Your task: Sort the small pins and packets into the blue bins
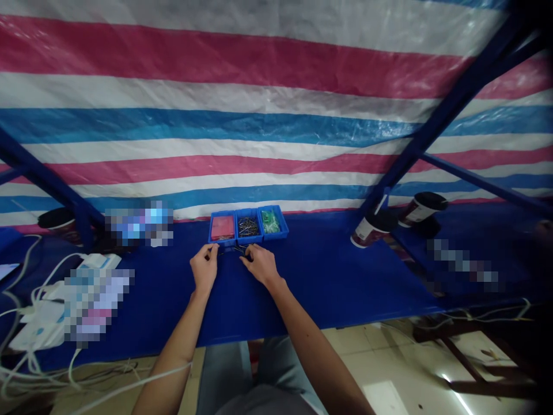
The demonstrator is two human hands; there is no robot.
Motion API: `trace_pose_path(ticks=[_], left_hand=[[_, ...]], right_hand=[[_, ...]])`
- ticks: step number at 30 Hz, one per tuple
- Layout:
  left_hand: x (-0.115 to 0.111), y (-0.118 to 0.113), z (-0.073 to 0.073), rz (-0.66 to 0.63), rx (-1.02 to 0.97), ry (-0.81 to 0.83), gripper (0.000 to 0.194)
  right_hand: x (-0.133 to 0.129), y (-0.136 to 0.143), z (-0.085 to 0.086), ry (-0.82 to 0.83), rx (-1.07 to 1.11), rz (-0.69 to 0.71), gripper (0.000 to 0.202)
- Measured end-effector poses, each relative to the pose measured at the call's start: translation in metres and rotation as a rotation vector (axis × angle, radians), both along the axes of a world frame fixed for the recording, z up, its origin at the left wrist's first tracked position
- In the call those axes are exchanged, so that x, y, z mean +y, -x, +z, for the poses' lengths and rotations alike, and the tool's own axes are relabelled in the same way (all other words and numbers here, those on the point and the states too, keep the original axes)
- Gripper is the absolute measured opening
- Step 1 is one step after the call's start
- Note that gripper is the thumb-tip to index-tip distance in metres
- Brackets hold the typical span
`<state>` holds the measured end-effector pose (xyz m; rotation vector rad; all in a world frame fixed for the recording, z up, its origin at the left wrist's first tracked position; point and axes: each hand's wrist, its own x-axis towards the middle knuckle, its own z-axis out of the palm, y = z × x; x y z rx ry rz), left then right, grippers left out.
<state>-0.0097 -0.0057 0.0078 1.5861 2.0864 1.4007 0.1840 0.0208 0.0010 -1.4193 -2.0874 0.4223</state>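
Note:
My left hand (pixel 204 267) is in front of the blue bin (pixel 210 228) of pinkish-red pieces, thumb and fingers pinched together. What it holds, if anything, is too small to make out. To its right, my right hand (pixel 261 264) has its fingers closed around a thin dark object (pixel 239 248), whose kind I cannot tell. A short gap separates the two hands, just above the blue tabletop. Right behind them, the middle bin (pixel 261 230) is filled with small dark metal pieces like screws or nails. The right-hand bin (pixel 286 226) contains small green and clear pieces.
A white power strip (pixel 101 262) and tangled white cables (pixel 32 357) lie at the left. Dark-lidded cups (pixel 371 229) stand at the right, one with a pen in it. Blue metal posts (pixel 391 173) frame the table before a striped plastic sheet (pixel 259 132).

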Motion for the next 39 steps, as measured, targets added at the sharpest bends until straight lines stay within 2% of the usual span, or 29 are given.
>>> trace_pose_path(ticks=[2,4,10,14,17,21,28,32,35,39], left_hand=[[-0.001,0.007,-0.001,0.075,0.061,0.039,0.035],[-0.001,0.014,-0.003,0.095,0.117,0.122,0.031],[-0.004,0.021,-0.004,-0.005,0.235,0.301,0.027],[-0.005,0.014,0.0,-0.044,0.332,0.357,0.023],[-0.006,0.011,0.002,-0.06,0.376,0.358,0.021],[-0.006,0.004,0.004,-0.173,0.405,0.35,0.018],[-0.002,-0.024,0.009,-0.391,0.395,0.204,0.017],[0.001,-0.032,0.009,-0.431,0.408,0.174,0.023],[0.0,-0.03,0.005,-0.452,0.358,0.148,0.026],[0.0,-0.022,0.0,-0.503,0.152,0.136,0.025]], right_hand=[[0.001,0.0,-0.003,0.009,-0.02,-0.028,0.016],[0.001,-0.001,-0.006,0.014,-0.021,-0.044,0.014],[0.001,-0.003,-0.009,0.022,0.024,-0.037,0.001],[0.003,-0.005,-0.01,0.021,0.08,-0.038,0.006],[0.004,-0.007,-0.009,0.031,0.175,-0.03,0.008],[0.002,-0.01,-0.003,0.002,0.316,0.023,0.012],[-0.003,-0.011,0.003,-0.067,0.386,0.048,0.017],[-0.002,-0.014,0.003,-0.061,0.424,0.025,0.02],[-0.002,-0.014,0.003,-0.052,0.431,0.017,0.022],[-0.003,-0.013,0.004,-0.05,0.42,0.026,0.019]])
